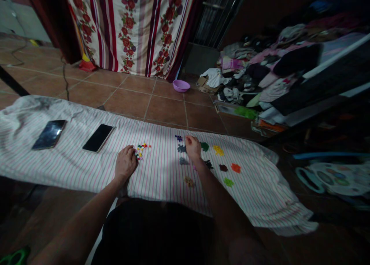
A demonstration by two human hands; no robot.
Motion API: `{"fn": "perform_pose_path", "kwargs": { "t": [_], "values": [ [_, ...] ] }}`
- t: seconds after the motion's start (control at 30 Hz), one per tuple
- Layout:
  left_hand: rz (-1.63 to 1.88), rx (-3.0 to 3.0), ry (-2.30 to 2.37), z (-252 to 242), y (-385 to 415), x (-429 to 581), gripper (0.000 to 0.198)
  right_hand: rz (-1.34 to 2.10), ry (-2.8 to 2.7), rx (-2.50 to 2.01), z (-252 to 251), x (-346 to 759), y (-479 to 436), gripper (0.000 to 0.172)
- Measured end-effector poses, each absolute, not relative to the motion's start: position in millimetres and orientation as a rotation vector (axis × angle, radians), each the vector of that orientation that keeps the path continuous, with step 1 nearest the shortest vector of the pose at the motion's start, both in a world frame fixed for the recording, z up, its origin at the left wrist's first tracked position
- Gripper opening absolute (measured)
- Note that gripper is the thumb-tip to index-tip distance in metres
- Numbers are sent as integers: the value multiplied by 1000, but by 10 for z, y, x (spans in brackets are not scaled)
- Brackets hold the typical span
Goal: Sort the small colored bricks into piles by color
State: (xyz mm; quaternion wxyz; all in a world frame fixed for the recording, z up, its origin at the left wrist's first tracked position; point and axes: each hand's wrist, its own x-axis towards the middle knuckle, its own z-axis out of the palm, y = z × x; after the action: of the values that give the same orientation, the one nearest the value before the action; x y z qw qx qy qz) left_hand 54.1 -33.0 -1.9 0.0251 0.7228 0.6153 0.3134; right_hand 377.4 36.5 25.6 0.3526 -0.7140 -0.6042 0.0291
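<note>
My left hand (126, 161) lies on the striped cloth, fingers stretched and fingertips at the edge of a mixed pile of small coloured pieces (140, 152). Over the sorted piles, my right hand (193, 147) is closed in a pinch; whatever is in its fingers is too small to make out. Just left of it are dark purple pieces (179, 138), dark grey-blue pieces (181, 148) and grey pieces (183, 161). To its right lie dark green pieces (204, 146) and yellow pieces (218, 150). My right wrist partly hides some pink pieces (194, 167).
Tan pieces (189, 181), black pieces (208, 164), brown pieces (223, 168), orange pieces (236, 168) and lime pieces (228, 181) lie nearer me. Two phones, one black (98, 138) and one reflective (49, 135), rest at left. Beyond are a purple basin (181, 86) and heaped clothes (260, 68).
</note>
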Motion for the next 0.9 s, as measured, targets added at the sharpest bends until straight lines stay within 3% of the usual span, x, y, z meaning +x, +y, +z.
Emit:
{"fn": "perform_pose_path", "kwargs": {
  "t": [0.4,0.9],
  "values": [
    [964,2196,1898,2,-331,536,27,532,-1832,-1485,62,2214,87,26],
    [961,2236,1870,-2,-323,532,30,392,-1885,-1543,-81,1988,-32,33]
  ]
}}
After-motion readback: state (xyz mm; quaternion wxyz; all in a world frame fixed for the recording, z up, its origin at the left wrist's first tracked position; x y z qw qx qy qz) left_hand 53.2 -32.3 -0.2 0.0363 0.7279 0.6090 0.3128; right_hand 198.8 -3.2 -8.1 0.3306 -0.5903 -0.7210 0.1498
